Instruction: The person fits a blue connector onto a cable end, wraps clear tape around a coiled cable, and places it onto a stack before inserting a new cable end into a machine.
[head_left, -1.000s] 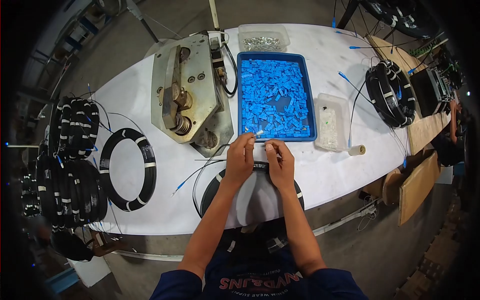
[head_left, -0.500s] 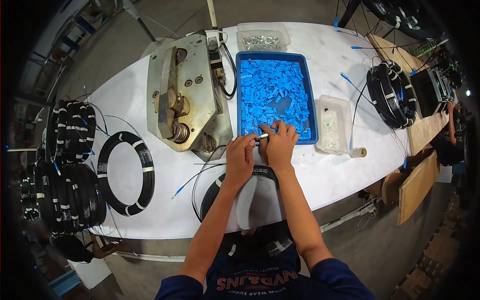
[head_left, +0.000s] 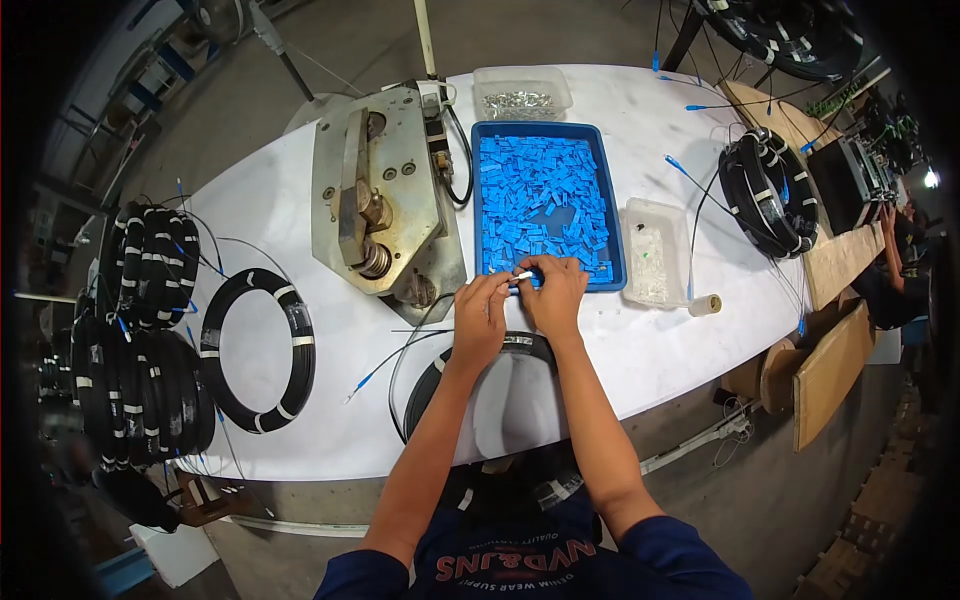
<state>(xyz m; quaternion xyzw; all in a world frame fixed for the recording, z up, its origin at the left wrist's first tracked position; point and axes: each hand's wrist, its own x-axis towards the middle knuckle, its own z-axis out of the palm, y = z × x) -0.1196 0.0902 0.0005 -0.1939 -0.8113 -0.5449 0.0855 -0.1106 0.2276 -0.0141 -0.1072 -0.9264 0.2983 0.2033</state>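
My left hand [head_left: 482,312] pinches the end of a thin black cable just in front of the blue tray [head_left: 622,262]. Close beside it, my right hand [head_left: 556,297] has its fingers closed on a small white connector part [head_left: 524,276], which sits between the fingertips of both hands. Many small blue plastic pieces [head_left: 545,180] fill the tray. Below my hands a coil of black cable [head_left: 425,392] lies at the table's front edge, and a loose cable end with a blue connector [head_left: 362,382] points left.
A heavy metal press [head_left: 385,190] stands left of the tray. Clear boxes [head_left: 655,250] sit right and behind, near a small roll [head_left: 706,305]. Black coils [head_left: 258,350] lie at left, another [head_left: 768,192] at right. Part of another person [head_left: 893,250] shows far right.
The camera view has shifted slightly, so the table things appear a little lower at the back. Both hands stay together at the white part, with only small finger movement.
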